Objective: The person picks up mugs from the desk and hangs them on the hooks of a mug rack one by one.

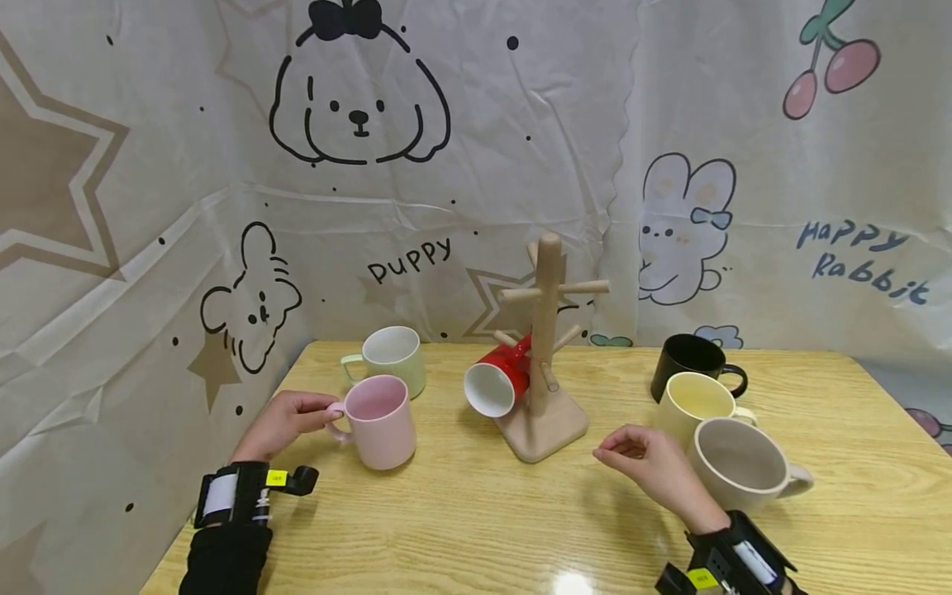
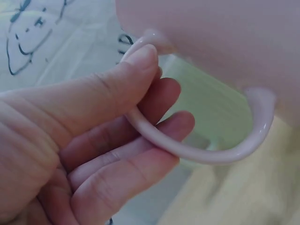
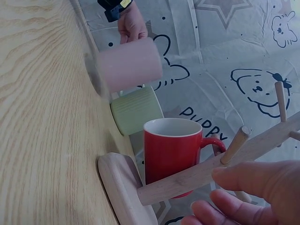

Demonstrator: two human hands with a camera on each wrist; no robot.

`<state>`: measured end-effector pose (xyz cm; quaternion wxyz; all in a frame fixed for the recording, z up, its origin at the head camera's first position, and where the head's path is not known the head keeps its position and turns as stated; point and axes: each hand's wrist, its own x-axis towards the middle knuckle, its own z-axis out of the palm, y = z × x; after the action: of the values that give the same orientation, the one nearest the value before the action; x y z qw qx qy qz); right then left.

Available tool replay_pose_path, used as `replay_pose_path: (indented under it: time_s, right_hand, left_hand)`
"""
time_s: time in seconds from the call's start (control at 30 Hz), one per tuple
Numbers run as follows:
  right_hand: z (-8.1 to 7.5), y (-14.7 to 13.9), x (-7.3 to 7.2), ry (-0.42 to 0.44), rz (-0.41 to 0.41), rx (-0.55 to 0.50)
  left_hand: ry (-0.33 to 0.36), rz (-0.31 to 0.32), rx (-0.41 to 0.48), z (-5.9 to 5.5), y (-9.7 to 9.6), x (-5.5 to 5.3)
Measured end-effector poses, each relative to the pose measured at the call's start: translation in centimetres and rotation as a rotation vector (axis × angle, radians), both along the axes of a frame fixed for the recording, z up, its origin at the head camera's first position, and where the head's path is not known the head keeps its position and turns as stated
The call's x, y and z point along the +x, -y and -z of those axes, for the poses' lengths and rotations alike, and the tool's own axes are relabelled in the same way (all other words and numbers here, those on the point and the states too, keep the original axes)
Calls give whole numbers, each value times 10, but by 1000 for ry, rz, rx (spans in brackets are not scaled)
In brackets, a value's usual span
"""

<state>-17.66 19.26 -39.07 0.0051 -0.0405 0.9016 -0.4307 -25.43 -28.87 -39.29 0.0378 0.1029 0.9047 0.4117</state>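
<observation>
In the bright head view, glare (image 1: 573, 583) whitens the near table (image 1: 461, 521); wrist views look dimmer

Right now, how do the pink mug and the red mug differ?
Colour: the pink mug is pink inside too, while the red mug is white inside.
Pose: the pink mug is roughly upright; the red mug is tipped sideways on the wooden stand.
Contact: the left hand pinches the pink mug's handle; no hand holds the red mug.
Both have one handle.
</observation>
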Motion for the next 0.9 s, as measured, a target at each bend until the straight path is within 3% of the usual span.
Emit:
replay_pose_path:
  time_s: [0.17,0.33,0.57,0.9]
  right_hand:
    - [-2,0,0,1,6,1]
    - [-4,0,1,3,11,-8]
    - [-6,-1,1,23,29,-3]
    - [-8,-2,0,13,25,-10]
  left_hand:
    - [-30,51,36,-13,-8,4]
    - [-17,64,79,-22,-20,11]
    - [-31,80,131,-26,-39,19]
    - [-33,152,212,-34,-81,33]
